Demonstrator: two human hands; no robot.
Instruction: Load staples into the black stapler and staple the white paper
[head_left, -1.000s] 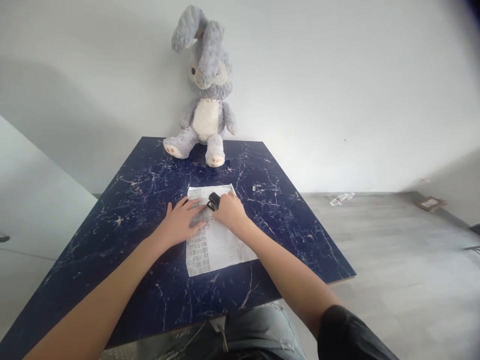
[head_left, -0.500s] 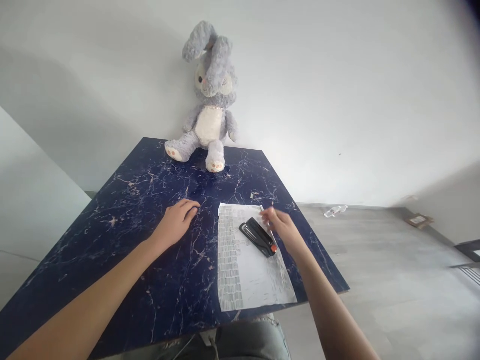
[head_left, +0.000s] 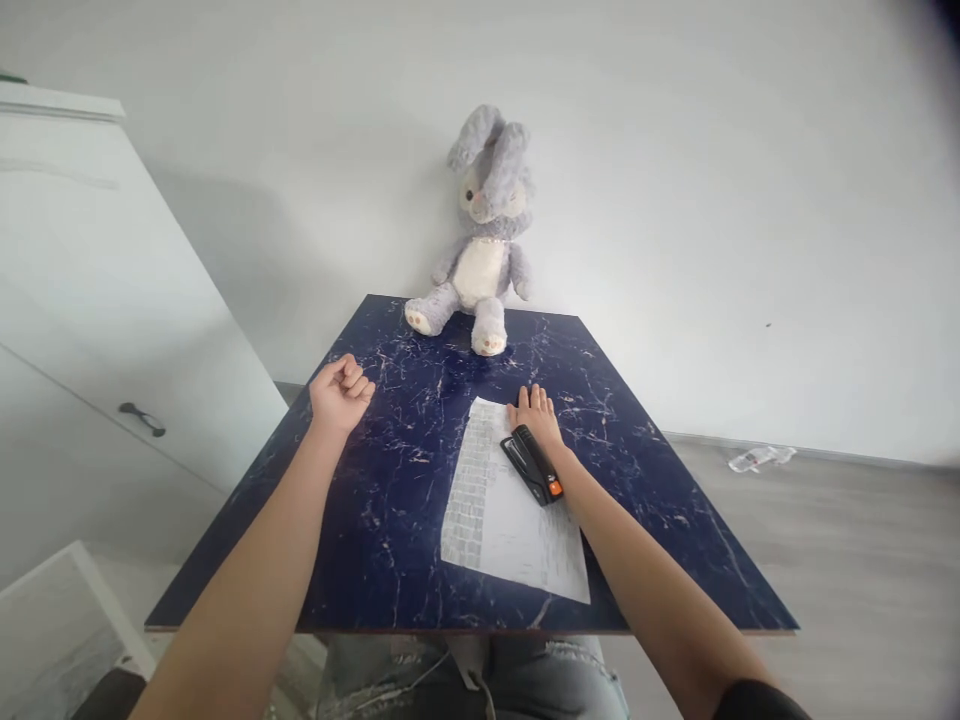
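Here, black stapler (head_left: 533,465) on paper (head_left: 510,520), just beside flat right hand (head_left: 535,414)

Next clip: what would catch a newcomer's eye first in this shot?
Probably the grey plush rabbit, seated against the white wall at the far edge of the dark blue marbled table. Next, the printed sheet of paper right of centre, with a black stapler lying on its upper right part. The right hand rests flat beside the stapler, while the left hand is a loose fist over the table's left side.
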